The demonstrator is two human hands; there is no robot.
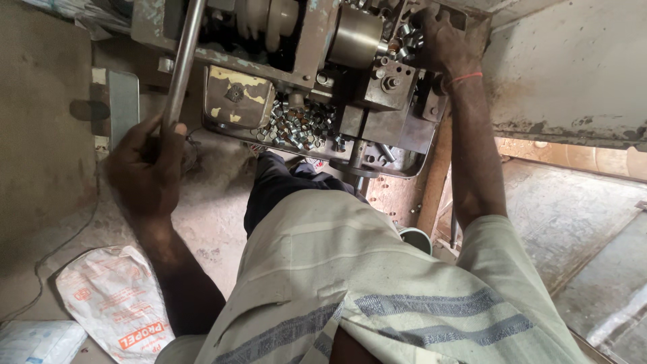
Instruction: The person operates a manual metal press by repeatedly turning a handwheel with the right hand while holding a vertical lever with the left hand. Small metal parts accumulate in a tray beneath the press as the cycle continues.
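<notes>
I look down over a worn metal machine (303, 61) with a steel cylinder chuck (355, 37). My left hand (145, 168) is shut around the lower end of a long steel lever bar (183, 64) that rises to the machine's top left. My right hand (445, 37) reaches over the machine's upper right corner, its fingers among small metal parts; what it grips is hidden. A pile of small shiny metal rings (300, 125) lies in the machine's tray (404, 165) below the chuck.
My striped pale shirt (377, 290) fills the lower middle. A white printed sack (114, 303) lies on the dusty floor at lower left. A concrete wall (573, 67) and slab stand to the right. A thin cable (67, 243) runs across the floor on the left.
</notes>
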